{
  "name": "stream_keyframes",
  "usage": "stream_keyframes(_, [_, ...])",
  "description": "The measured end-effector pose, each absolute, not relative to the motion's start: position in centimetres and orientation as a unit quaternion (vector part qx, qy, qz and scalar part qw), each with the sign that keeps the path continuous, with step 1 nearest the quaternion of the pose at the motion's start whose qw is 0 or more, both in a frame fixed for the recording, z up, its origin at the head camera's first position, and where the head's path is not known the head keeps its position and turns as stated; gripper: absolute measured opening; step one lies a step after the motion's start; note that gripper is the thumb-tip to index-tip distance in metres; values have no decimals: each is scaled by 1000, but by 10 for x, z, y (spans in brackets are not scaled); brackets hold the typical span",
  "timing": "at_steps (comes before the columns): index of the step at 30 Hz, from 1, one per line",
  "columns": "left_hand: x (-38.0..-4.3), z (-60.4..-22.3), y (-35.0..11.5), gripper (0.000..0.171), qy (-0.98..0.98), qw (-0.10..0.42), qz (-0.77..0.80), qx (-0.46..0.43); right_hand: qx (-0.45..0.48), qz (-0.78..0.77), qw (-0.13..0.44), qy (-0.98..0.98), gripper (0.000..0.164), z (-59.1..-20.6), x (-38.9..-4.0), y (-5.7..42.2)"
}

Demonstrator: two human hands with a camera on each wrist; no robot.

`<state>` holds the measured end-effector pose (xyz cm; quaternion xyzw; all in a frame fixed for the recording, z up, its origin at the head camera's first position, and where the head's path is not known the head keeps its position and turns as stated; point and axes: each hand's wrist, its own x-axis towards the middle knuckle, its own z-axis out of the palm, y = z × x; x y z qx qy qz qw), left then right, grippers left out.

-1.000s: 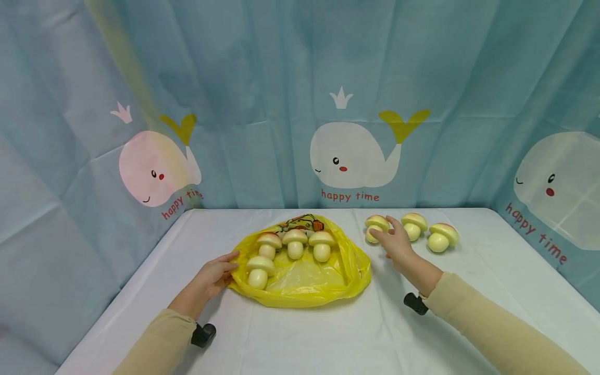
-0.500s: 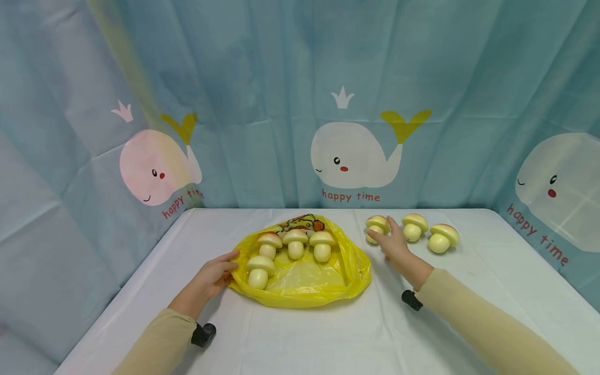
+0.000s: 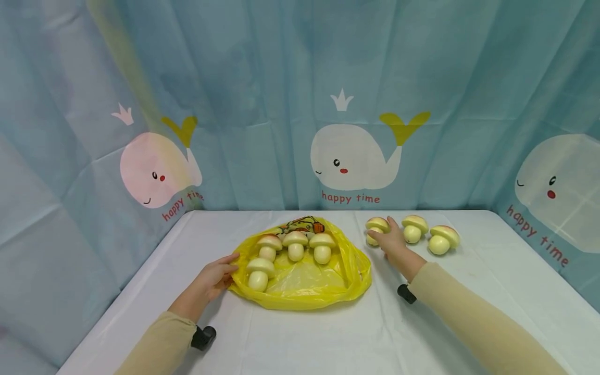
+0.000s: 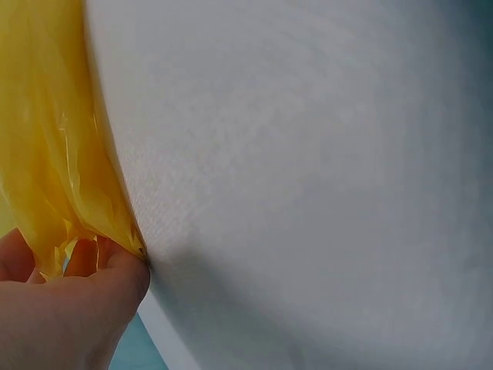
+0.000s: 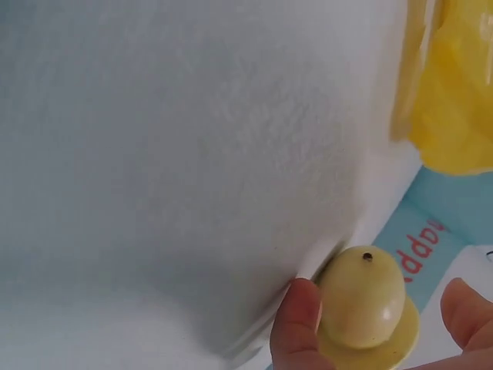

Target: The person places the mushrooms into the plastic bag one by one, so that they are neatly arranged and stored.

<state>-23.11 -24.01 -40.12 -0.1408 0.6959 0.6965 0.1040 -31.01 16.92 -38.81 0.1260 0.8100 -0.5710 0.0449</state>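
My left hand (image 3: 216, 277) pinches the left edge of a yellow plastic bag (image 3: 300, 300); in the left wrist view the thumb and fingers (image 4: 127, 270) gather its thin film. The bag lies spread with its mouth facing me, and several toy mushrooms (image 3: 295, 246) with cream stems sit inside. At the back right, my right hand (image 3: 394, 244) is around another toy mushroom (image 3: 376, 224). In the right wrist view this mushroom (image 5: 362, 297) lies between spread digits, with one fingertip right beside its stem and a gap on the opposite side.
To the right of that hand stand two more toy mushrooms, one nearer (image 3: 414, 228) and one farther right (image 3: 442, 239). White cloth (image 3: 300, 344) covers the table. A blue curtain (image 3: 276, 161) with whale prints hangs behind its back edge.
My right forearm and wrist have swung a little left, while the fingers stay about the same mushroom. The left hand, the bag and the mushrooms have kept their places.
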Motion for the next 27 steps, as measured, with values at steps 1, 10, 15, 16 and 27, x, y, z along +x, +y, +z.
stream_keyframes(1, [-231,-401,-240,53,695,104,697,-141,129,-567,47,812,84,-389,-311,170])
stream_keyframes(10, [-231,-401,-240,53,697,103,696,-140,145,-552,72,818,83,-391,-323,177])
stream_keyframes(15, [-231,-401,-240,53,698,103,694,-140,160,-541,79,822,83,-391,-330,178])
stream_keyframes(16, [-231,-401,-240,53,699,103,694,-139,161,-539,81,823,83,-390,-330,178])
stream_keyframes(27, [-231,-401,-240,54,692,103,702,-132,175,-537,90,820,81,-385,-328,174])
